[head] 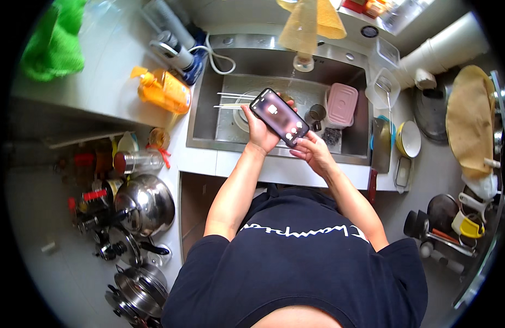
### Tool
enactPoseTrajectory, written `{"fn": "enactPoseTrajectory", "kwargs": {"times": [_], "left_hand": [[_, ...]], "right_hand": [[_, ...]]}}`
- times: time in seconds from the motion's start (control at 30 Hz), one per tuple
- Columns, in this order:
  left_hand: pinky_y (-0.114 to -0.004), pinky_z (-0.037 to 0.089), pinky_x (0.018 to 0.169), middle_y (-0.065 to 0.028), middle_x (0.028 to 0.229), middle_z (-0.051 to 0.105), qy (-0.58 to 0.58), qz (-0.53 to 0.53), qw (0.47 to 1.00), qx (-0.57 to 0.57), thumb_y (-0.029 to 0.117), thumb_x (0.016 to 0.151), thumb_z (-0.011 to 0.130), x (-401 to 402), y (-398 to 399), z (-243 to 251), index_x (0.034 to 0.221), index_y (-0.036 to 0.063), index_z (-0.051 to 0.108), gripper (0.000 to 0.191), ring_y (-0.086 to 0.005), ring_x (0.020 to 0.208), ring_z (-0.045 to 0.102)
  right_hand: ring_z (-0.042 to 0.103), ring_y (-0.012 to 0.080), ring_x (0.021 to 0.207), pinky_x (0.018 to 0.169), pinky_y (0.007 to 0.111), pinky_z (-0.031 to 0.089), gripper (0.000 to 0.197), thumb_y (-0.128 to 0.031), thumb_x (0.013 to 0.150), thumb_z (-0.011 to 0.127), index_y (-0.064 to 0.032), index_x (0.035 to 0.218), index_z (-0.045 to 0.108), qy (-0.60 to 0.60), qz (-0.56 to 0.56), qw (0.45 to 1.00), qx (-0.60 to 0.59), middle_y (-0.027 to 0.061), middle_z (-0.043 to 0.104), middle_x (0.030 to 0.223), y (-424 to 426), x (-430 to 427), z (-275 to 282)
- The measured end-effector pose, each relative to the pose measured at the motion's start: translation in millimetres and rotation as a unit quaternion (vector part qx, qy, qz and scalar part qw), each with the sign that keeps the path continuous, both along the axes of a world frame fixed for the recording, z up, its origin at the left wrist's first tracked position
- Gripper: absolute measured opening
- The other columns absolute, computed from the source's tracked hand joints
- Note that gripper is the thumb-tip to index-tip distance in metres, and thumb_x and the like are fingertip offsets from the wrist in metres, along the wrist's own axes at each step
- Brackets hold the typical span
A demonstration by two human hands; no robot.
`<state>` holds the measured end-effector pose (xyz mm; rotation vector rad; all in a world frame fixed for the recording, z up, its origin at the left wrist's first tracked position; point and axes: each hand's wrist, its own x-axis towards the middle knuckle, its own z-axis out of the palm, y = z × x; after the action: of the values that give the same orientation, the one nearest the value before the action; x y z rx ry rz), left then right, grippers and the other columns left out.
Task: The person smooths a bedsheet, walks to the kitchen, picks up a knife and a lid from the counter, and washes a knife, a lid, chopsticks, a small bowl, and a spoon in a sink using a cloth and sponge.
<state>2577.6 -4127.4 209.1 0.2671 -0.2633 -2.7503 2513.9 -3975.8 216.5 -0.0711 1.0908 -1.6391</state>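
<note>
My left hand (261,133) cradles a black smartphone (280,118) over the sink, with fingertips showing past its far edge. The phone's screen is lit and tilted up towards me. At its lower end, my right hand (316,152) touches the phone with its fingers apart. Beneath the hands is a stainless steel sink (203,119). In it I see white chopsticks (232,107) lying across a round dish (239,119), partly hidden by my left hand. A pink-lidded plastic container (342,104), a dark cup (317,112) and a steel wool scrubber (331,136) are to the right.
A faucet fitting (303,63) with yellow mesh cloth (297,33) hangs over the sink, trickling water. Orange soap bottle (166,92) stands left. A cleaver (381,147) and a yellow bowl (409,139) lie right. Steel pots (148,205) crowd the left counter.
</note>
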Motion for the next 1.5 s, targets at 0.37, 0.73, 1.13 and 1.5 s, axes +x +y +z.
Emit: {"fn": "enactPoseTrajectory", "kwargs": {"times": [0.37,0.73,1.13,1.5], "left_hand": [[-0.047,0.041,0.085,-0.0206,0.103,0.054,-0.001,0.017,0.999,-0.046,0.077,0.069,0.012,22.3,-21.9,7.0,0.115,0.0052,0.044,0.091,-0.0351,0.095,0.053],[-0.047,0.040,0.086,-0.0210,0.105,0.053,-0.025,0.002,0.998,-0.053,0.079,0.068,0.013,33.0,-30.6,8.9,0.117,0.0040,0.042,0.094,-0.0346,0.095,0.053],[-0.047,0.039,0.088,-0.0227,0.108,0.051,-0.018,-0.010,0.998,-0.054,0.078,0.068,0.014,38.1,-35.5,6.3,0.119,0.0036,0.040,0.094,-0.0349,0.098,0.051],[-0.046,0.041,0.088,-0.0209,0.108,0.052,-0.036,-0.012,0.996,-0.081,0.078,0.068,0.013,42.7,-37.4,4.5,0.119,0.0036,0.040,0.094,-0.0335,0.099,0.052]], "right_hand": [[0.060,0.0157,0.067,0.057,0.026,0.052,0.025,-0.019,0.079,0.051,-0.0041,0.098,0.045,0.097,0.089,0.988,0.078,0.0086,0.056,0.080,-43.5,-5.2,-0.5],[0.058,0.0126,0.064,0.056,0.023,0.050,0.025,-0.021,0.080,0.050,-0.0047,0.098,0.049,0.149,0.106,0.978,0.097,0.0055,0.056,0.081,-58.2,-1.3,-8.2],[0.057,0.0100,0.065,0.055,0.020,0.048,0.028,-0.023,0.078,0.056,-0.0041,0.097,0.050,0.145,0.121,0.976,0.108,0.0045,0.057,0.081,-61.1,4.7,0.9],[0.058,0.0112,0.065,0.055,0.021,0.048,0.028,-0.028,0.080,0.053,-0.0056,0.097,0.050,0.189,0.139,0.960,0.150,0.0049,0.057,0.079,-64.1,12.5,-3.3]]}}
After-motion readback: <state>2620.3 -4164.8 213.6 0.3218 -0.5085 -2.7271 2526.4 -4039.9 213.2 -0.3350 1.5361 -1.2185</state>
